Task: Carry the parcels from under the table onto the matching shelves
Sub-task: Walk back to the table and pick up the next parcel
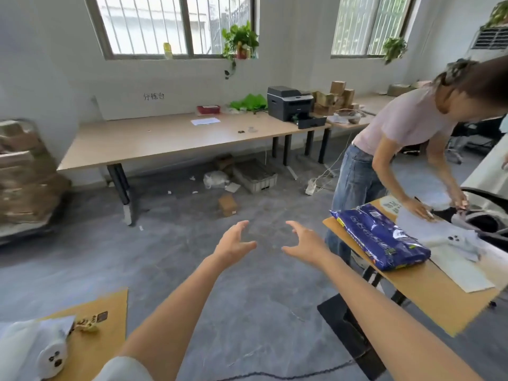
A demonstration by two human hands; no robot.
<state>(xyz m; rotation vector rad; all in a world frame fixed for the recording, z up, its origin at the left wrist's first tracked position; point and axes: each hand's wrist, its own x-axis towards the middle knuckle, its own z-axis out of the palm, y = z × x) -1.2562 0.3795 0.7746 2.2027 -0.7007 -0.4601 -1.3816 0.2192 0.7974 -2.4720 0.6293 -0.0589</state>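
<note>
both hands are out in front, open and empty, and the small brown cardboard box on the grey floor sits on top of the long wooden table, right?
Not quite. In the head view the small brown cardboard box lies on the grey floor before the long wooden table. Left hand and right hand are open and empty.

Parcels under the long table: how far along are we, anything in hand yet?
Done: nothing I can confirm; no shelves are in view. In hand: nothing. The left hand and right hand are both open and empty, stretched toward the long table. Left: a small cardboard box on the floor in front, plus a white bag and another box underneath.
</note>
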